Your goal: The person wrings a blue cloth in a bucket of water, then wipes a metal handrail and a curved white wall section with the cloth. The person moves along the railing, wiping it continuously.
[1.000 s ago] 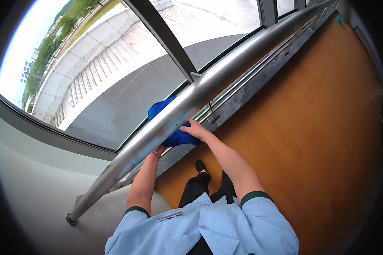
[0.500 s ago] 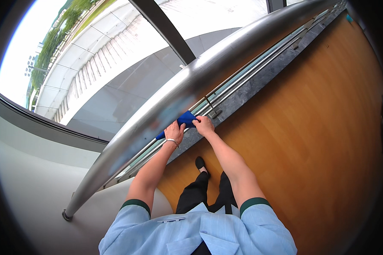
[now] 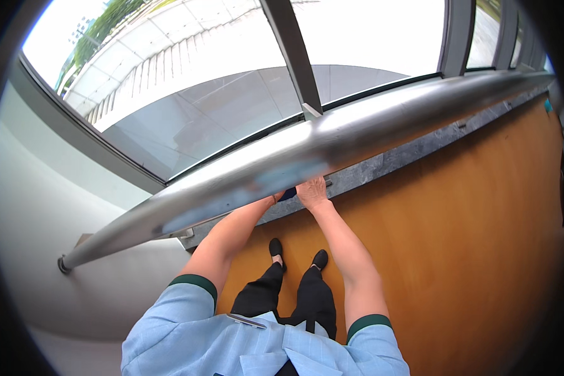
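Note:
A thick, brushed-metal handrail (image 3: 382, 122) runs slantwise across the view above my hands. My left hand (image 3: 277, 197) reaches in beneath it; only the wrist side with a bracelet shows, and the rail hides the fingers. Between my two hands a small dark-blue piece of cloth (image 3: 287, 194) is visible, the rest of it covered. My right hand (image 3: 312, 191) is closed at the cloth's right side, its back toward me and its fingertips under the rail's lower edge.
Under the rail lies a grey stone ledge (image 3: 395, 156), with a wooden floor (image 3: 445, 232) on my side. Tall windows with dark frames (image 3: 294, 56) stand beyond the rail. A white curved wall (image 3: 50, 207) is at the left, where the rail ends.
The view has turned, so the rail lies flatter. Both hands have gone farther under it, hiding the left fingers and most of the blue cloth. Both my shoes now show.

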Available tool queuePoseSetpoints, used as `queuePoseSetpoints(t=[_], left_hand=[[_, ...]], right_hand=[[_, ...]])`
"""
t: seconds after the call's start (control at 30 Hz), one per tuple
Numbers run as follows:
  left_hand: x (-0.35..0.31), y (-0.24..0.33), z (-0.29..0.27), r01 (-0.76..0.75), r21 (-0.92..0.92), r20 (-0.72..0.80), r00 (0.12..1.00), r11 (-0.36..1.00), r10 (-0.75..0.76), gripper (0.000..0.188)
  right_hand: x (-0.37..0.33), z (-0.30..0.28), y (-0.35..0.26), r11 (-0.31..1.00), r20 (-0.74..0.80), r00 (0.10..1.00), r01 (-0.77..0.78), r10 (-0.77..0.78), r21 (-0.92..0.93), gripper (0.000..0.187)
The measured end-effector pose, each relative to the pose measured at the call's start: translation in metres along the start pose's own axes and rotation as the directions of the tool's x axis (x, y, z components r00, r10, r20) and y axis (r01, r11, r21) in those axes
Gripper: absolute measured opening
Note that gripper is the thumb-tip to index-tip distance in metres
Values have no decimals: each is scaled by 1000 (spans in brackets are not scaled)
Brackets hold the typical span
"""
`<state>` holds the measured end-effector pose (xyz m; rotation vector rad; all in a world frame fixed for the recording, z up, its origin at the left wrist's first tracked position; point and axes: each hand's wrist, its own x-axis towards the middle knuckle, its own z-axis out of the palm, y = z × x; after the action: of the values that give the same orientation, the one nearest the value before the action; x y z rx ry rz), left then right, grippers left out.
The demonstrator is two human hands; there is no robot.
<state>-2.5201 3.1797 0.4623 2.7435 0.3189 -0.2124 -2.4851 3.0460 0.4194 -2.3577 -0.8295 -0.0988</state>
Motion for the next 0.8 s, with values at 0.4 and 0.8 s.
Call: queuePoseSetpoints(t=[0.4,0.8], left_hand=[[-65,-84,15,-69,3,-270,961,998,67,37],[-193,-296,-62,150,-30,-411,899,988,-150,32]], right_hand=[[27,9,-64,994,271,962,0,30,-108,38],[-10,145,-295,948,430,873,300,-229,-106,48]])
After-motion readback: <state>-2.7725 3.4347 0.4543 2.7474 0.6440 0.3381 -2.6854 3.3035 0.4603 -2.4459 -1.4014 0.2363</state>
